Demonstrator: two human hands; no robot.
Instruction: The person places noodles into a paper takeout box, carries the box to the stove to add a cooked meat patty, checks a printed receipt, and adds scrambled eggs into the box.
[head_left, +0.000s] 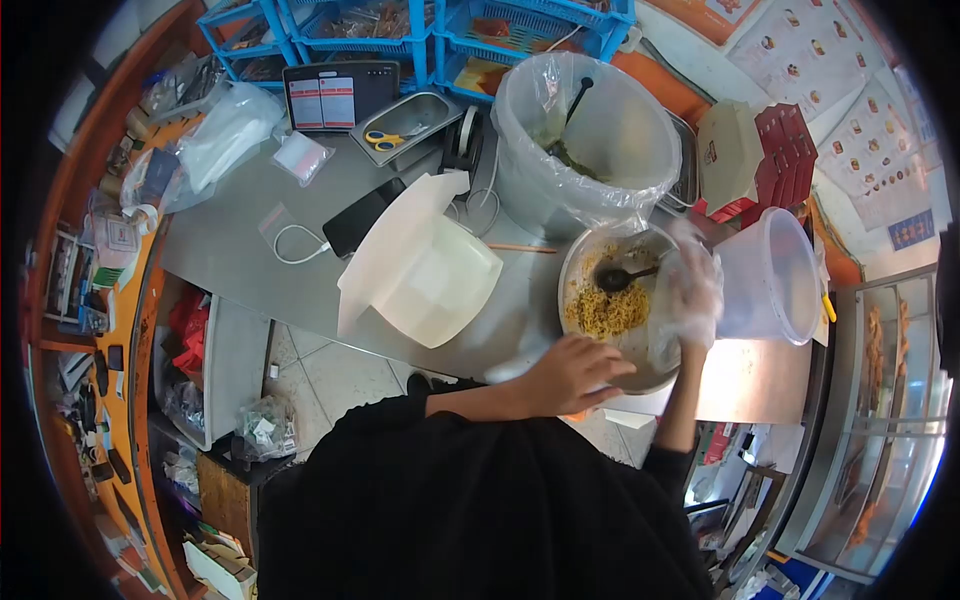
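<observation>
A steel bowl [642, 378] stands near the table's front edge, with yellow noodle-like food [608, 311] and a black ladle [620, 278] in it. My left hand [578, 376] is bare, its fingers apart at the bowl's front left rim, holding nothing. On the bowl's right side is my right hand [692, 290], covered by a clear plastic glove and blurred. Its fingers cannot be made out clearly. Left of the bowl, a white square container [435, 285] lies tilted on the steel table [235, 255].
Behind the bowl stands a large plastic-lined tub [625, 130]; a clear bucket [768, 280] is at its right. Further left are a phone [362, 218], a steel tray with scissors [405, 128] and a tablet [340, 95]. Red boxes [785, 160] stand at the back right.
</observation>
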